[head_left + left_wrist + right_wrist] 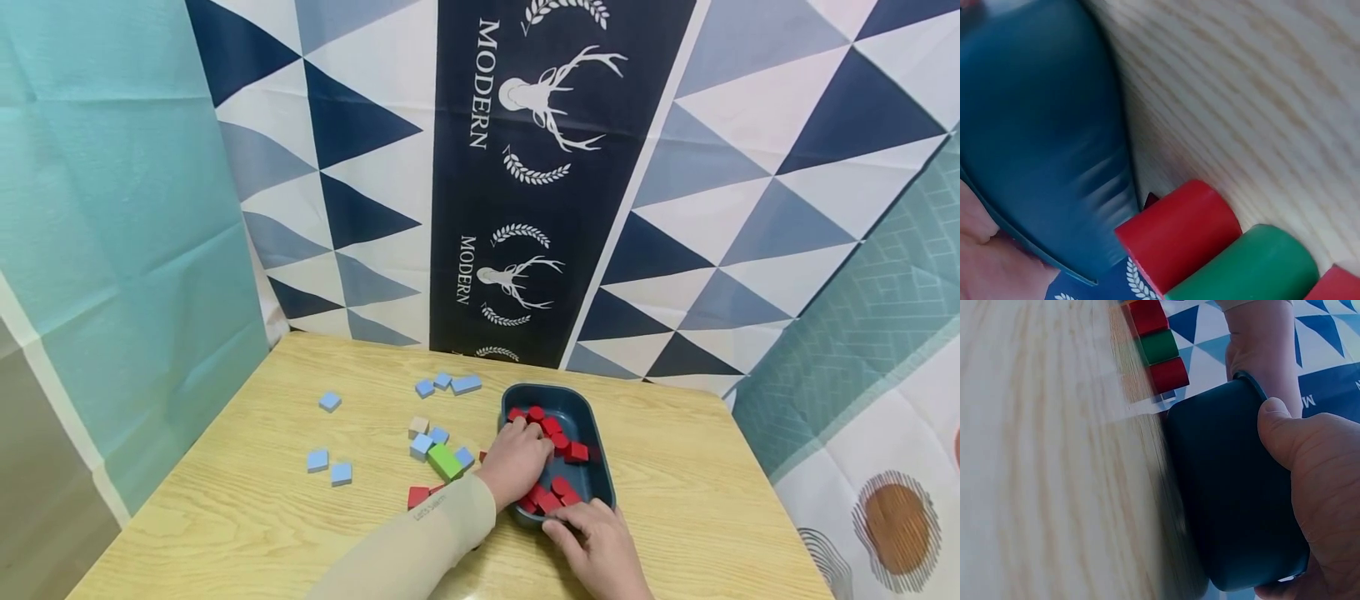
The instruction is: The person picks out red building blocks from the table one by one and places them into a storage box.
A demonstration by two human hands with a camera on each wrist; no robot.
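Note:
A dark blue tray [596, 454] holds several red blocks [576, 452], cubes and cylinders among them, in a far group and a near group. My left hand [517, 458] reaches over the tray's left rim, fingers down among the far red blocks. Its fingertips are hidden, so I cannot tell whether they hold a block. At the near right corner my right hand [600, 546] grips the tray, with the thumb [1275, 422] on the near rim. The tray's outer wall [1041, 125] fills much of the left wrist view.
Left of the tray lie a green block [445, 462], a wooden cube [418, 427] and several light blue blocks [341, 473]. Close to the tray wall are a red cylinder [1182, 231] and a green cylinder [1250, 269]. The left forearm [427, 533] partly covers red blocks [418, 497].

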